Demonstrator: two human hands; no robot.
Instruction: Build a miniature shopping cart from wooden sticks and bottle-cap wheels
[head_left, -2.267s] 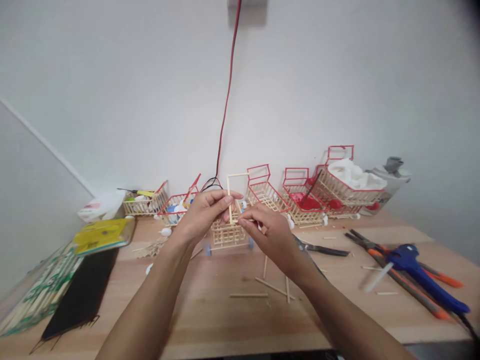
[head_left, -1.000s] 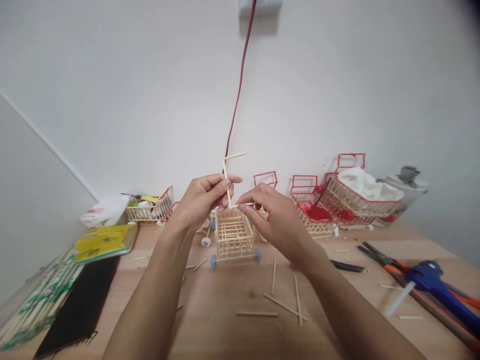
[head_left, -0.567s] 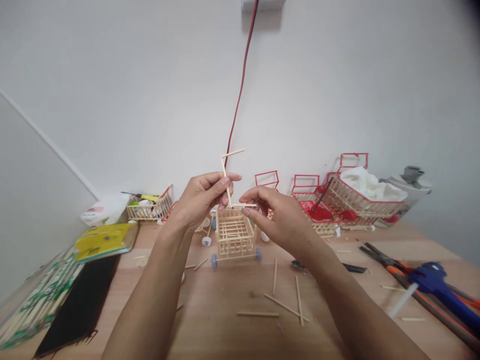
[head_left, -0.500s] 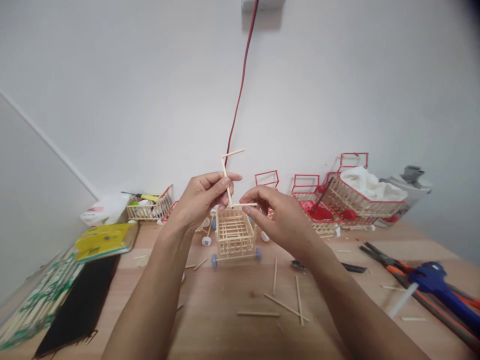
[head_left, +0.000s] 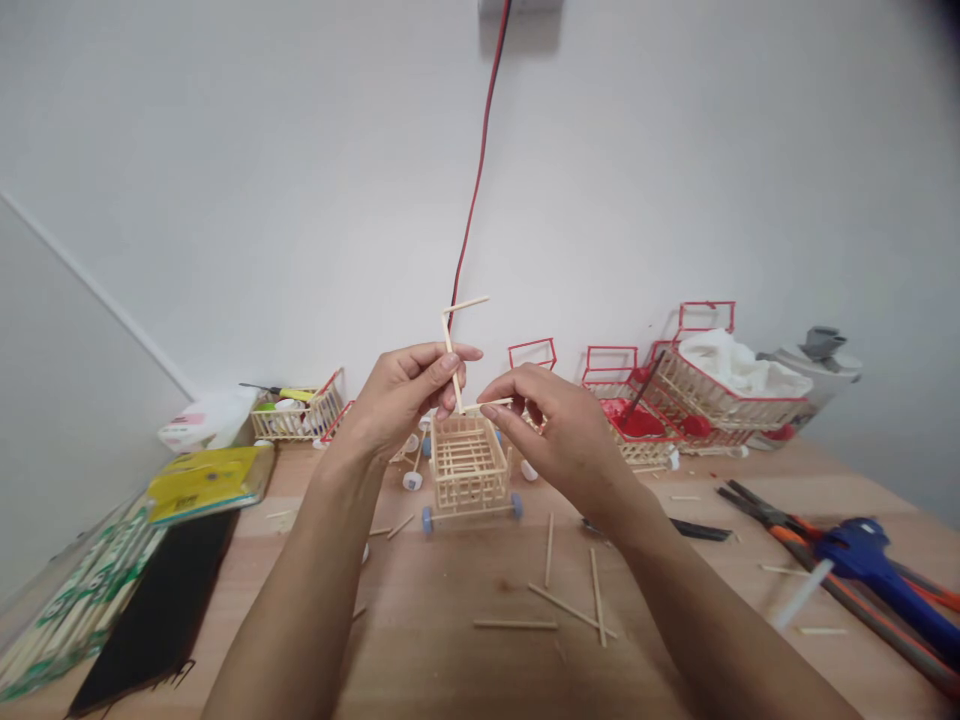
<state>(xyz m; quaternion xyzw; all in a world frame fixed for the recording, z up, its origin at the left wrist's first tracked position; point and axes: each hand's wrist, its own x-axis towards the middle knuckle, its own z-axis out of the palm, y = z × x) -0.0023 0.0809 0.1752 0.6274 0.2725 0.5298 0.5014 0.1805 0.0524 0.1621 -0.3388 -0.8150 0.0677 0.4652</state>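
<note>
My left hand [head_left: 405,400] pinches the upright stick of an unpainted stick handle frame [head_left: 450,345], which rises above the fingers and bends right at its top. My right hand [head_left: 559,435] pinches the frame's short horizontal stick [head_left: 491,405] at its lower end. Both hands hover just above a small unpainted stick cart [head_left: 469,470] with blue wheels, which stands on the wooden table [head_left: 450,660].
Loose sticks [head_left: 555,590] lie in front of the cart. Red-trimmed stick carts [head_left: 660,400] line the back wall. A blue glue gun [head_left: 870,570] and orange-handled pliers [head_left: 780,525] lie at right. A yellow packet [head_left: 206,475], stick bundles [head_left: 75,600] and a black sheet [head_left: 157,600] sit left. A red-black cable [head_left: 476,190] hangs down the wall.
Earlier the frame stood as a full rectangle over the cart; since then the view shifted and the hands hold it higher. In the last second my right hand closed slightly on the horizontal stick.
</note>
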